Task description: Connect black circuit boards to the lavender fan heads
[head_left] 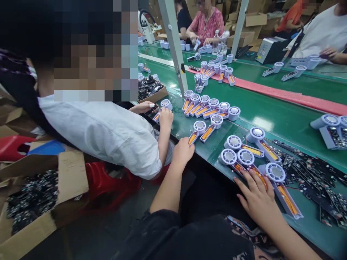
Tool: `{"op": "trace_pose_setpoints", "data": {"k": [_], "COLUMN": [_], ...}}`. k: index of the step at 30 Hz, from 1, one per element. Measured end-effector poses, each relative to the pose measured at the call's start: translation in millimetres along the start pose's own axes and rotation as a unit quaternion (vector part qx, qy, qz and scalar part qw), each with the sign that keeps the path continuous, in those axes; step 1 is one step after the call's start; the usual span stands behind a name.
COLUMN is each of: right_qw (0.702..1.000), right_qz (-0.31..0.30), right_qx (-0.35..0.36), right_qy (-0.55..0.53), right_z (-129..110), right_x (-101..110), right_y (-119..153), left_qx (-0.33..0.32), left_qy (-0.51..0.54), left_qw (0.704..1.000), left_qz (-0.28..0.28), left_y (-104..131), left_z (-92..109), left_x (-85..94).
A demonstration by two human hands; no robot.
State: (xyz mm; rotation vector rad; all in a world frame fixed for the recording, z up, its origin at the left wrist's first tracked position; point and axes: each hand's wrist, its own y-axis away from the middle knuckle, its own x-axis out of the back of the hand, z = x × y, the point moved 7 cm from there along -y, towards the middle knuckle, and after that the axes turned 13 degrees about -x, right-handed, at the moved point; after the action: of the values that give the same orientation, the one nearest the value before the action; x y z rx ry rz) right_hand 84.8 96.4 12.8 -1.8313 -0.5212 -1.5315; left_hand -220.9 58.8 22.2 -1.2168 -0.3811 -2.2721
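My left hand (183, 153) is closed around the handle end of a lilac handheld fan (200, 126) at the table edge. Its round head points away from me, and an orange strip shows in the opened handle. Another fan (216, 121) lies just right of it. My right hand (257, 196) rests with fingers spread over the handles of two fans, the nearer one with its round head (245, 156) left of my fingers. Beside that hand lies a fan with a long open handle (287, 198), an orange strip and thin red wires inside.
Black circuit boards (311, 177) are heaped at the right. More fans (204, 104) stand in a row on the green table (257, 115). A co-worker in a white shirt (114, 133) sits at my left, handling a fan. A metal post (175, 47) rises ahead; a carton of boards (72, 177) is lower left.
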Motion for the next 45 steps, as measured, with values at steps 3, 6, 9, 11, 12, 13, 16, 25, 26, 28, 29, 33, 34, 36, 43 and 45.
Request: {"op": "trace_pose_setpoints", "data": {"k": [3,6,9,11,12,13,16,25,26,28,29,33,34,36,43,45], "right_qw": [1.0,0.999,0.996,0.993,0.991,0.99,0.987,0.989,0.989,0.989,0.989,0.991,0.992,0.993,0.995,0.995], "right_qz": [0.012,0.039,0.079,0.106,0.118,0.129,0.154,0.138,0.139,0.137,0.135,0.119,0.113,0.102,0.087,0.083], "right_qx": [-0.006,-0.014,-0.016,-0.012,-0.005,0.003,0.027,0.012,0.02,0.038,0.046,0.052,0.051,0.047,0.029,0.025], "right_qy": [-0.014,-0.03,-0.047,-0.058,-0.061,-0.061,-0.046,-0.049,-0.047,-0.039,-0.036,-0.029,-0.029,-0.031,-0.044,-0.044], "right_z": [2.0,-0.4,-4.9,-5.3,-4.8,-3.8,0.1,1.3,1.2,1.6,1.9,2.8,2.6,2.9,9.3,11.1], "right_x": [0.6,11.0,31.5,47.0,54.1,60.4,73.0,70.6,69.6,66.5,64.7,56.9,55.1,52.0,46.4,45.2], "right_y": [-1.8,-8.8,-17.4,-21.1,-21.8,-21.6,-16.8,4.9,6.4,8.8,9.8,13.1,13.9,15.3,17.4,18.2], "left_qx": [-0.007,-0.053,-0.105,-0.11,-0.112,-0.118,-0.157,-0.208,-0.21,-0.211,-0.21,-0.191,-0.184,-0.178,-0.151,-0.132], "left_qy": [0.086,0.33,0.619,0.686,0.7,0.708,0.717,0.693,0.691,0.689,0.689,0.689,0.688,0.687,0.608,0.578], "left_qw": [0.995,0.939,0.775,0.718,0.705,0.696,0.679,0.69,0.691,0.692,0.692,0.696,0.699,0.701,0.775,0.803], "left_qz": [0.042,0.081,0.075,0.046,0.034,0.029,0.028,0.021,0.029,0.041,0.046,0.061,0.066,0.074,0.081,0.069], "left_y": [29.0,54.8,69.5,73.5,74.2,74.2,73.4,72.3,72.1,71.6,71.4,69.4,68.6,67.1,48.6,36.6], "left_z": [-2.1,16.4,51.1,73.1,83.0,91.9,114.8,147.6,147.6,146.6,145.9,139.6,137.4,133.8,121.6,114.7], "left_x": [-7.2,-24.1,-36.0,-37.8,-36.7,-33.8,-21.5,-0.9,0.9,2.9,3.3,1.7,1.1,0.5,-9.8,-15.0]}}
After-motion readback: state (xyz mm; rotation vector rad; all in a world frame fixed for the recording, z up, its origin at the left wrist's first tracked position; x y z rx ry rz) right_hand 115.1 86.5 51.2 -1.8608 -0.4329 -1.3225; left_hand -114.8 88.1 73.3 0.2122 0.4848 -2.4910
